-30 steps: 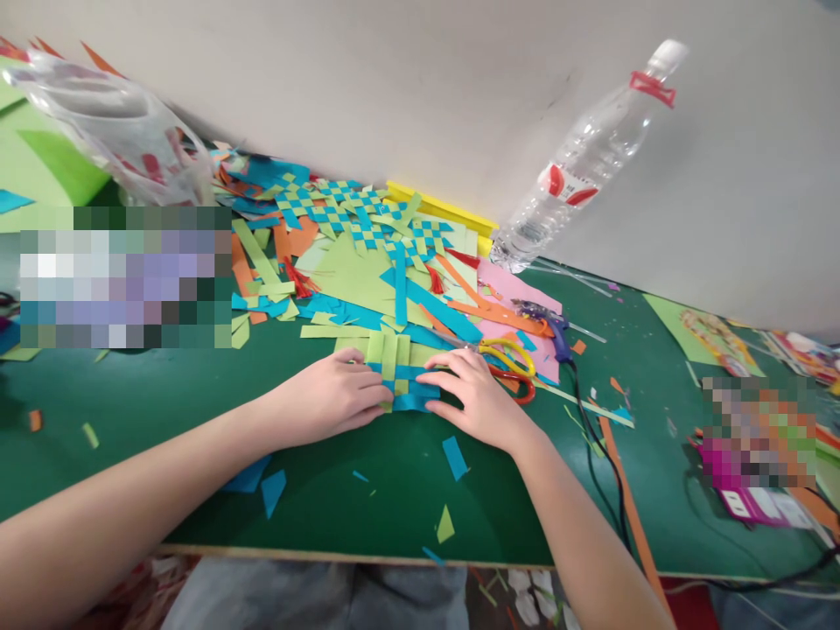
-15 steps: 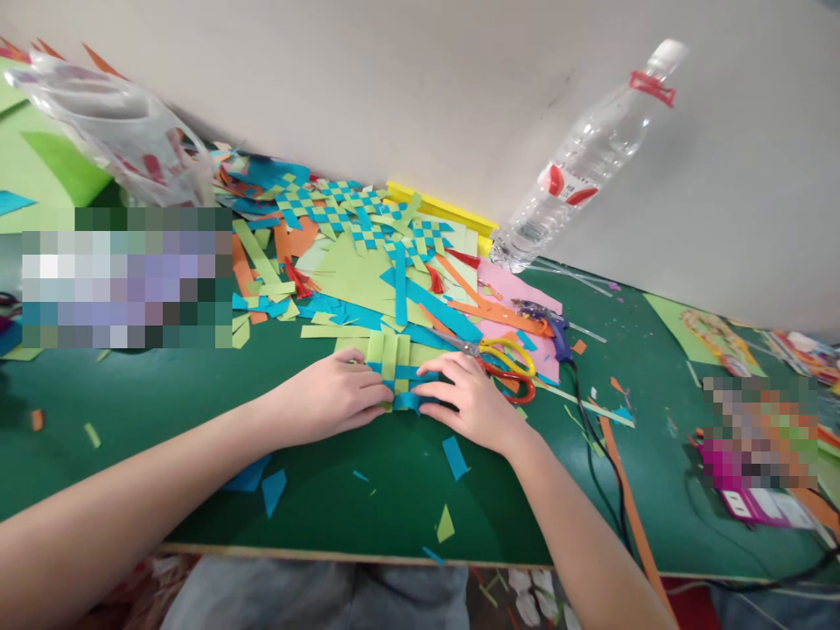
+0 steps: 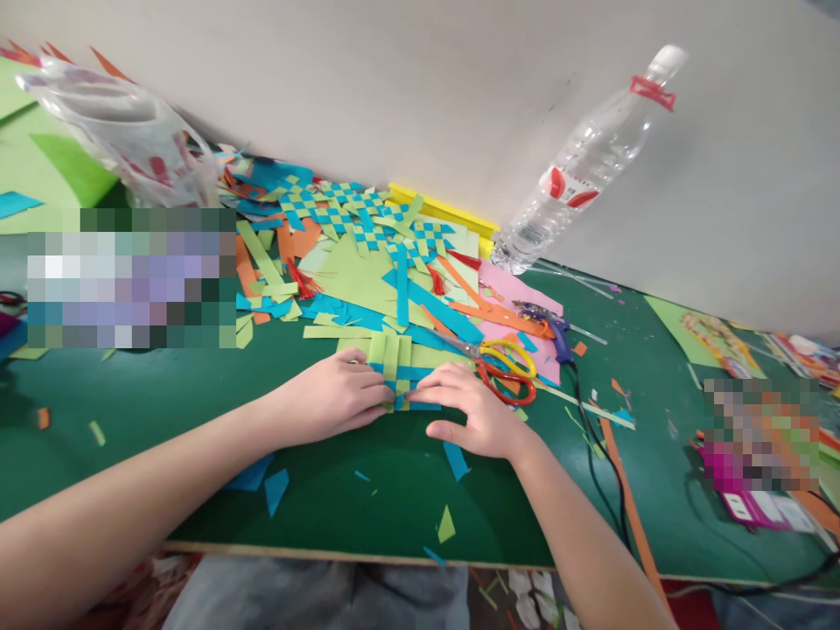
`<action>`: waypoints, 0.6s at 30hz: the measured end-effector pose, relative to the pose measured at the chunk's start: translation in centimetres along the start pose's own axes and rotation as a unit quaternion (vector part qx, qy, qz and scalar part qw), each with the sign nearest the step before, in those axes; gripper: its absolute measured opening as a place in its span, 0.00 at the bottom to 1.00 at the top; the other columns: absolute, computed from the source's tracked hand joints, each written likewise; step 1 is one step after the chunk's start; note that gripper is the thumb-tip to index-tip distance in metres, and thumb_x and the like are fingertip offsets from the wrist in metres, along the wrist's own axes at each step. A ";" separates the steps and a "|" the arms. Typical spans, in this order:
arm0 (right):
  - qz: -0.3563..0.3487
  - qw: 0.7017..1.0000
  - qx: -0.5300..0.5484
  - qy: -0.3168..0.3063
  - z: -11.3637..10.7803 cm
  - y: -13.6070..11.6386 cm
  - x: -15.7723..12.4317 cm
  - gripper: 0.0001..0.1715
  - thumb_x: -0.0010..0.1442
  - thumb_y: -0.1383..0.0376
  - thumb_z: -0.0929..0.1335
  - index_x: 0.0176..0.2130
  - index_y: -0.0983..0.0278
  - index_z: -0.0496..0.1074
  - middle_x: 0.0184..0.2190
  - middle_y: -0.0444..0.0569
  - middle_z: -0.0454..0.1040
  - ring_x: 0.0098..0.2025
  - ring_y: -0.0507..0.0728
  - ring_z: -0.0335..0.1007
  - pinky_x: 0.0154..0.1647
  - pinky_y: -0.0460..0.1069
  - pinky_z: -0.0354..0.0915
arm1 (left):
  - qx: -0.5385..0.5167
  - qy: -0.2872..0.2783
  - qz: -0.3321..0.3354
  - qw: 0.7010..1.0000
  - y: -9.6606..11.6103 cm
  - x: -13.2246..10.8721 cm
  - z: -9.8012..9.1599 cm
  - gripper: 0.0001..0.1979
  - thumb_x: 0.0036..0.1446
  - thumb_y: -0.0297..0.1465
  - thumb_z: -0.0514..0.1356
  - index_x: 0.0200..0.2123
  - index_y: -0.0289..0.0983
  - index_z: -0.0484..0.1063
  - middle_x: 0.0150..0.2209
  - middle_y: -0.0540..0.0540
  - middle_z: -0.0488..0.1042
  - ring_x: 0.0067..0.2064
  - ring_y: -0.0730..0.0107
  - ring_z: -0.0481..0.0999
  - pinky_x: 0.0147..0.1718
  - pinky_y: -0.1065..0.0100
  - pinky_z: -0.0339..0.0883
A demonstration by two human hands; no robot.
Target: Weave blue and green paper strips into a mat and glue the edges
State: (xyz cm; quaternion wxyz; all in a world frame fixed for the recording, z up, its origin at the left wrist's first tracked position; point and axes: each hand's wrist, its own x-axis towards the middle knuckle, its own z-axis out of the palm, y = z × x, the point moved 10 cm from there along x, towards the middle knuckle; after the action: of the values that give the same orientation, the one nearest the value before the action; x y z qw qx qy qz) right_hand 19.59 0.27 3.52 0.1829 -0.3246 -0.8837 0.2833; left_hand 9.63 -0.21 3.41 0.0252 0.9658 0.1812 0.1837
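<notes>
A small weave of green and blue paper strips point(image 3: 390, 352) lies flat on the table between my hands. My left hand point(image 3: 338, 395) holds the weave's left side down, with bent fingers whose tips rest near its lower left corner. Over the right side is my right hand point(image 3: 469, 407), its fingers stretched out and touching the lower strips, the thumb held apart below. A blue strip point(image 3: 426, 406) sticks out to the right beneath those fingers. Just beyond my right hand lie scissors point(image 3: 508, 360) with yellow and red handles.
Finished checkered weaves point(image 3: 341, 210) and paper scraps are piled by the wall. A plastic bottle point(image 3: 577, 175) leans there. A glue gun point(image 3: 559, 332) with a black cord lies right. At left stands a bag-lined container point(image 3: 131, 131). Scraps dot the green table point(image 3: 328, 516).
My right thumb has come away from the lower blue strip, which bulged up before and lies flat now. The right fingers press on the weave; the left hand stays nearly in place.
</notes>
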 end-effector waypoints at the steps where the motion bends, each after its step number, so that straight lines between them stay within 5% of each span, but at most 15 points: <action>1: 0.000 1.000 -0.010 -0.002 0.1 0.0 0.0 0.26 0.65 0.47 0.62 0.53 0.59 0.71 0.48 0.51 0.73 0.51 0.59 0.65 0.56 0.58 0.58 | 0.001 0.007 0.000 1.000 0.0 0.0 -0.2 0.10 0.66 0.29 0.51 0.40 0.37 0.72 0.30 0.51 0.75 0.30 0.72 0.72 0.43 0.63 0.60; 8: -0.003 0.999 -0.052 -0.011 0.1 -0.3 0.1 0.26 0.64 0.48 0.64 0.55 0.59 0.71 0.49 0.51 0.72 0.51 0.58 0.65 0.57 0.57 0.60 | 0.030 0.102 -0.065 0.992 -1.0 -0.2 -2.8 0.09 0.65 0.30 0.55 0.46 0.34 0.68 0.34 0.46 0.77 0.34 0.68 0.75 0.41 0.64 0.64; 12: -0.011 0.999 -0.048 -0.011 0.1 -0.5 0.1 0.25 0.64 0.49 0.64 0.54 0.60 0.71 0.48 0.51 0.72 0.51 0.58 0.65 0.56 0.57 0.59 | 0.038 0.135 -0.026 0.990 -0.1 -0.4 -4.0 0.12 0.63 0.27 0.57 0.50 0.37 0.67 0.40 0.44 0.76 0.39 0.68 0.75 0.43 0.65 0.65; 18: -0.013 0.999 -0.049 -0.006 0.1 -0.4 0.1 0.25 0.64 0.50 0.65 0.55 0.58 0.70 0.47 0.50 0.73 0.51 0.58 0.65 0.56 0.57 0.59 | 0.040 0.150 0.005 0.988 0.7 -0.4 -4.7 0.07 0.62 0.24 0.56 0.42 0.38 0.70 0.38 0.45 0.74 0.36 0.69 0.73 0.43 0.62 0.64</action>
State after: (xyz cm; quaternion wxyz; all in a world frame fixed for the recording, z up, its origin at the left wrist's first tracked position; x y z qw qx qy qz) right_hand 19.30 0.01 3.68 0.1647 -0.3202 -0.9017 0.2392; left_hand 7.79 -1.12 7.76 -0.0419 0.9282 0.1854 0.3197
